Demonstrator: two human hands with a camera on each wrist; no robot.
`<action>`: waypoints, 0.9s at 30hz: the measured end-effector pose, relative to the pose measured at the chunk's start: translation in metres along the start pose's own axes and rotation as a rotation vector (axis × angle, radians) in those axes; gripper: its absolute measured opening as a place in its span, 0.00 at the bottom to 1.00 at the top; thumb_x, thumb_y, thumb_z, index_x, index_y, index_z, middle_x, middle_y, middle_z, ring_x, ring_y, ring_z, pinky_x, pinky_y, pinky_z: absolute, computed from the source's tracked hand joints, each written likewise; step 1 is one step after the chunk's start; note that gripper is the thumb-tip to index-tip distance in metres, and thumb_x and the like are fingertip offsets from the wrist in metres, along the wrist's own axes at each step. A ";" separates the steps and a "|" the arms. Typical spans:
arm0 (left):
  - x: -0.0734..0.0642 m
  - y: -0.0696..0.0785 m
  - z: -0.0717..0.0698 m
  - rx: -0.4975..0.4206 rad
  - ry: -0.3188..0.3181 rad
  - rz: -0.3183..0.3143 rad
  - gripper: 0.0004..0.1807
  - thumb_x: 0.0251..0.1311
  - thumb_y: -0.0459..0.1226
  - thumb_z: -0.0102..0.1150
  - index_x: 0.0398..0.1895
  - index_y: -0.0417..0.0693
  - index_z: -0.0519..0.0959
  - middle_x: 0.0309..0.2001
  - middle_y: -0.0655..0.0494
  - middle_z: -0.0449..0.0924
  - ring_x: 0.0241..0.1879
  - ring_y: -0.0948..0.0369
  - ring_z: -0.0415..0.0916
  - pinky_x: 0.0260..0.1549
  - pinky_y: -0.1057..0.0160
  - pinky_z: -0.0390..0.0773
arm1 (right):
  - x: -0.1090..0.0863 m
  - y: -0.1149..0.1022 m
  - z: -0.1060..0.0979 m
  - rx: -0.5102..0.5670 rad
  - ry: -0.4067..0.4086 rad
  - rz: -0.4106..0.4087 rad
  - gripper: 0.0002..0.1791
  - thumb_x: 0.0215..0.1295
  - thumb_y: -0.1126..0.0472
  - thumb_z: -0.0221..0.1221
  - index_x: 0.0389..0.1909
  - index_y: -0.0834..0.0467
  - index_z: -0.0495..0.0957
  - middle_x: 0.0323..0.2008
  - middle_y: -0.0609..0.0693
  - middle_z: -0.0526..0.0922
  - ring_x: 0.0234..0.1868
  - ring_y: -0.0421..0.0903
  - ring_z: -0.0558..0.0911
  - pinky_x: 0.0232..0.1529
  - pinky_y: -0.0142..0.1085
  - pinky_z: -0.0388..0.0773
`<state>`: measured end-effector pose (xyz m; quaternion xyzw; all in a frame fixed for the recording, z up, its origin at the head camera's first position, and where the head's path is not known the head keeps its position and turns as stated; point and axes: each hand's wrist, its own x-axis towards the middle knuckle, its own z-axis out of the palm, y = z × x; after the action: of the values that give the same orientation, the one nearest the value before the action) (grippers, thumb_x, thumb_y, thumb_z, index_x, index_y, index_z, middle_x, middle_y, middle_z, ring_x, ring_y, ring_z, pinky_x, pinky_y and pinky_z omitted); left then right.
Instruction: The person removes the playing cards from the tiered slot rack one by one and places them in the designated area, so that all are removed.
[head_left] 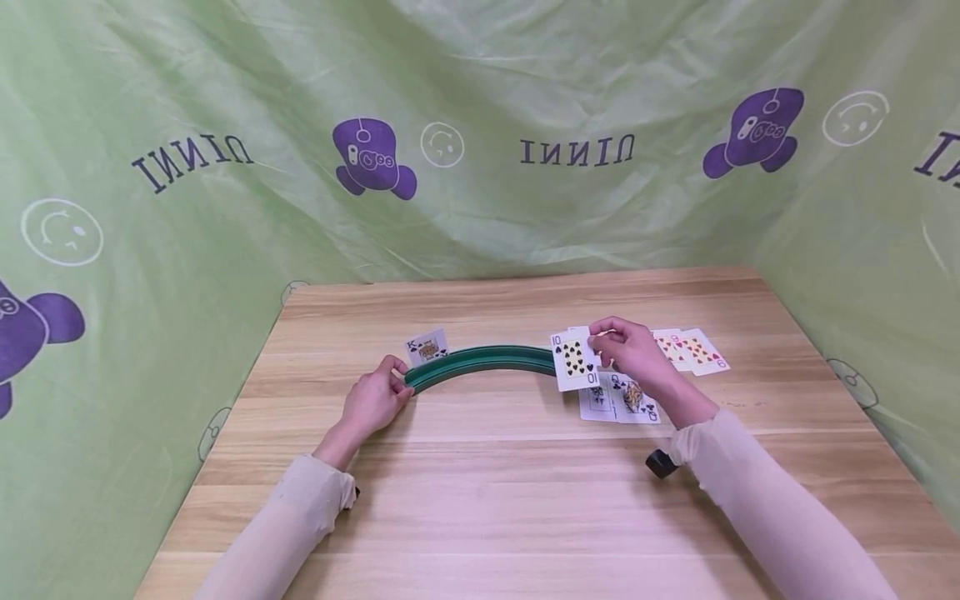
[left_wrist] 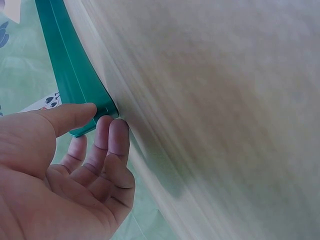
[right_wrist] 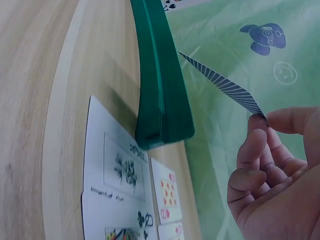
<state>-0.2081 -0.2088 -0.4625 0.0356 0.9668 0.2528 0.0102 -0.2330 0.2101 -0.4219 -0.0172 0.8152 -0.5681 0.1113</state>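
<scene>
A curved green card holder (head_left: 480, 358) stands on the table, with a king (head_left: 429, 346) upright in its left part. My left hand (head_left: 375, 396) grips the holder's left end, the thumb on one side and fingertips at the end in the left wrist view. My right hand (head_left: 633, 354) pinches a ten of spades (head_left: 574, 360) by its edge, near the holder's right end. The right wrist view shows this card's striped back (right_wrist: 225, 86), apart from the holder (right_wrist: 162, 75). Whether the card touches the holder is unclear in the head view.
Face up right of the holder lie a joker (head_left: 597, 403) and a queen of clubs (head_left: 633, 400). Behind my right hand are several red-suited cards (head_left: 701, 352), partly overlapping. A green printed cloth (head_left: 480, 225) hangs around the wooden table (head_left: 480, 500).
</scene>
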 end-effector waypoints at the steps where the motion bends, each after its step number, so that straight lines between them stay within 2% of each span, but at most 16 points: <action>1: 0.000 0.000 0.000 0.000 -0.002 -0.002 0.17 0.61 0.39 0.65 0.50 0.48 0.72 0.35 0.53 0.87 0.30 0.59 0.78 0.33 0.61 0.72 | -0.001 0.001 -0.001 -0.005 0.001 0.001 0.19 0.71 0.58 0.55 0.58 0.62 0.72 0.22 0.42 0.76 0.28 0.40 0.76 0.33 0.34 0.71; 6: 0.000 -0.001 0.001 -0.001 -0.003 -0.005 0.17 0.61 0.39 0.65 0.50 0.48 0.72 0.35 0.53 0.87 0.31 0.59 0.78 0.33 0.61 0.72 | -0.004 0.004 -0.010 -0.014 0.025 0.025 0.20 0.72 0.57 0.54 0.59 0.63 0.71 0.26 0.41 0.77 0.30 0.40 0.77 0.34 0.36 0.73; 19: 0.000 0.000 0.000 0.001 -0.010 -0.009 0.17 0.61 0.39 0.65 0.51 0.48 0.72 0.36 0.53 0.87 0.31 0.59 0.78 0.33 0.61 0.72 | -0.013 0.016 -0.037 -0.018 0.090 0.034 0.23 0.72 0.57 0.55 0.62 0.65 0.69 0.29 0.37 0.79 0.29 0.38 0.77 0.29 0.33 0.73; 27: 0.000 0.001 0.000 0.000 -0.013 -0.012 0.18 0.62 0.39 0.65 0.51 0.48 0.72 0.36 0.52 0.87 0.31 0.59 0.78 0.34 0.61 0.72 | -0.017 0.025 -0.053 -0.041 0.126 0.039 0.24 0.73 0.56 0.55 0.63 0.65 0.68 0.28 0.36 0.79 0.30 0.38 0.78 0.30 0.33 0.73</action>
<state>-0.2086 -0.2081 -0.4622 0.0315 0.9669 0.2526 0.0180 -0.2250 0.2698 -0.4247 0.0320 0.8322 -0.5490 0.0705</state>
